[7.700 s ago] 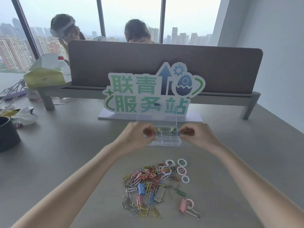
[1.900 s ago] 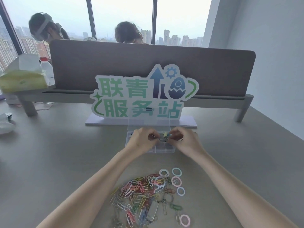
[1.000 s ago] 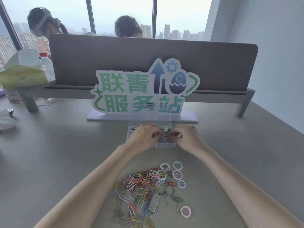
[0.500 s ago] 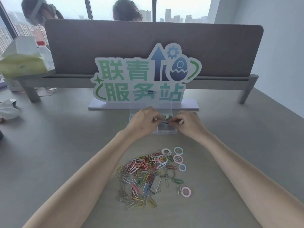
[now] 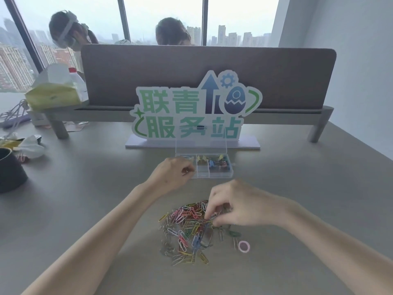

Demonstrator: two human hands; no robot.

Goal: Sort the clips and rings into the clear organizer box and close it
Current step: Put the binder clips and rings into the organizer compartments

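Note:
The clear organizer box (image 5: 214,174) stands open on the grey desk, its lid (image 5: 201,145) upright. Small coloured binder clips (image 5: 219,163) lie in its right compartment and yellow ones (image 5: 202,158) in the back middle. My left hand (image 5: 173,174) sits at the box's left end with curled fingers against it, hiding that side. Nearer me lies a pile of coloured paper clips (image 5: 187,228). My right hand (image 5: 231,206) is down on the pile's upper right, fingertips pinching among the clips and hiding most of the rings. One pink ring (image 5: 244,246) lies at the pile's right.
A green-lettered sign (image 5: 195,116) stands just behind the box, with a brown divider panel (image 5: 287,77) behind it and two people beyond. At the left are a dark cup (image 5: 9,173), crumpled tissues (image 5: 32,147) and a tissue box (image 5: 53,90).
My right hand has left the box and come back to the clip pile. My left hand has stayed at the box's left end. The view has tilted slightly.

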